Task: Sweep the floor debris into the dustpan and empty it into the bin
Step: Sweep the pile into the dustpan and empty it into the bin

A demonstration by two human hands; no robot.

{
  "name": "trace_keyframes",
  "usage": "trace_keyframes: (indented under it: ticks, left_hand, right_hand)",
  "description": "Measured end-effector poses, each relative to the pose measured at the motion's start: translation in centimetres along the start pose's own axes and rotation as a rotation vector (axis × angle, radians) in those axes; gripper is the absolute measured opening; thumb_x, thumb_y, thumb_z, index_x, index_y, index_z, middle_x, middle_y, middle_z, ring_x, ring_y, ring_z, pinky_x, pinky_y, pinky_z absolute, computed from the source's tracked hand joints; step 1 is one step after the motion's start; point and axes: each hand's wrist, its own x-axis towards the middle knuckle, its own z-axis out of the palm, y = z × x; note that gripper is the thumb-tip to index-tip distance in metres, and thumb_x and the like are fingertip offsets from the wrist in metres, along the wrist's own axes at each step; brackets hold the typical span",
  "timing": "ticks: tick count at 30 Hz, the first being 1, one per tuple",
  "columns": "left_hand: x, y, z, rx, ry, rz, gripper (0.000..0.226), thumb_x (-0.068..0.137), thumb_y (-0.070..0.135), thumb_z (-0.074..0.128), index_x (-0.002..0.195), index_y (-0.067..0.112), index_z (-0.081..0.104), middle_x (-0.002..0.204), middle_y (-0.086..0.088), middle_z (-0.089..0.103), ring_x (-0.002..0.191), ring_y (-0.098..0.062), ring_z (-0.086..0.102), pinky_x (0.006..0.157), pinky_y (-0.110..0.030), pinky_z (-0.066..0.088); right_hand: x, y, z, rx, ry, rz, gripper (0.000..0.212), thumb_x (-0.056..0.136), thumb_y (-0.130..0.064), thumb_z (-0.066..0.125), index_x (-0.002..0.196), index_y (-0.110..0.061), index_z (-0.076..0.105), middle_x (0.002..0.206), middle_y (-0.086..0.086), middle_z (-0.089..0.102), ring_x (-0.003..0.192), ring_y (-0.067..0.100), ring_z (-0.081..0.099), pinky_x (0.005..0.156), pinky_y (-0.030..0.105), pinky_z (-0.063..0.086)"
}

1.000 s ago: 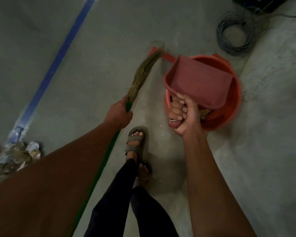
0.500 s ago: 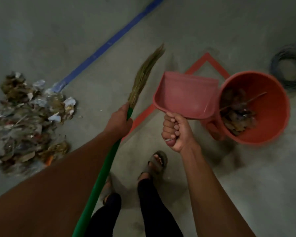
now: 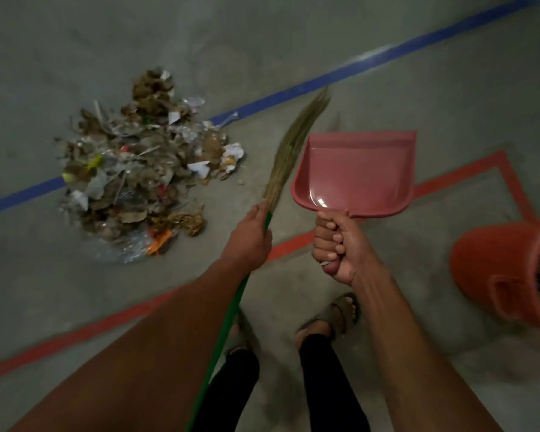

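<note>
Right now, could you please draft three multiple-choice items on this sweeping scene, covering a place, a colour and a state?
1. Where does the debris pile lie relative to the dustpan?
A. To its left
B. Inside it
C. To its right

2. What colour is the broom handle?
A. Blue
B. Green
C. Red

3. What does the dustpan hold?
A. Leaves
B. Paper scraps
C. Nothing visible

Answers: 1 A, the pile sits on the floor left of the broom and pan. 2 B, a green handle runs down from the left hand. 3 C, the pan's inside shows bare pink plastic while the right hand grips its handle.
</note>
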Motion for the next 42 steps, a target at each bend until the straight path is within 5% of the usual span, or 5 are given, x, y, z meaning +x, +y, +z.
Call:
trace_keyframes:
  ticks: [10, 20, 31, 38, 42]
  left_hand:
    - [-4.1, -13.8, -5.7, -0.124, 0.187, -0.103, 0.069, 0.103, 0.022, 0.054, 0.164, 0.018, 0.022, 0.163, -0.012, 0.036, 0.145, -0.031, 0.039, 0.116, -0.038, 0.035]
    - [4.7, -14.9, -1.4, -0.268, 0.287, -0.105, 0.066, 0.103, 0.019, 0.053, 0.163, 0.014, 0.025, 0.162, -0.011, 0.038, 0.143, -0.028, 0.041, 0.114, -0.034, 0.035]
    - [19.8, -16.1, 8.6, -0.330, 0.166, -0.211, 0.066, 0.104, 0.020, 0.043, 0.165, 0.021, 0.015, 0.173, -0.003, 0.010, 0.134, -0.039, 0.050, 0.105, -0.048, 0.045]
    - [19.1, -20.0, 8.2, -0.346, 0.347, -0.443, 0.065, 0.105, 0.018, 0.038, 0.164, 0.017, 0.011, 0.172, -0.005, 0.011, 0.130, -0.039, 0.052, 0.099, -0.048, 0.047]
    - [16.4, -22.3, 6.1, -0.345, 0.483, -0.448, 0.065, 0.109, 0.021, 0.037, 0.165, 0.016, 0.006, 0.173, -0.001, 0.009, 0.146, -0.030, 0.037, 0.106, -0.043, 0.043]
  right_hand:
    - [6.5, 8.1, 9.3, -0.018, -0.022, 0.029, 0.036, 0.099, -0.019, 0.046, 0.063, -0.022, 0.040, 0.042, -0.011, 0.024, 0.028, 0.003, 0.020, 0.030, 0.018, 0.019]
    - [14.7, 7.1, 10.8, -0.138, 0.023, 0.060, 0.035, 0.099, -0.018, 0.048, 0.067, -0.022, 0.038, 0.042, -0.011, 0.026, 0.028, 0.005, 0.021, 0.028, 0.018, 0.022]
    - [24.4, 3.2, 8.3, -0.300, 0.026, 0.087, 0.034, 0.098, -0.018, 0.047, 0.067, -0.023, 0.034, 0.041, -0.011, 0.025, 0.029, 0.004, 0.020, 0.029, 0.019, 0.022]
    - [27.0, 2.3, 9.2, -0.425, 0.020, 0.139, 0.034, 0.098, -0.019, 0.049, 0.067, -0.024, 0.036, 0.045, -0.011, 0.024, 0.031, 0.004, 0.019, 0.031, 0.019, 0.021]
    - [26.8, 3.8, 9.3, -0.439, 0.042, 0.183, 0.034, 0.098, -0.019, 0.049, 0.066, -0.023, 0.037, 0.045, -0.010, 0.023, 0.031, 0.003, 0.018, 0.031, 0.018, 0.019]
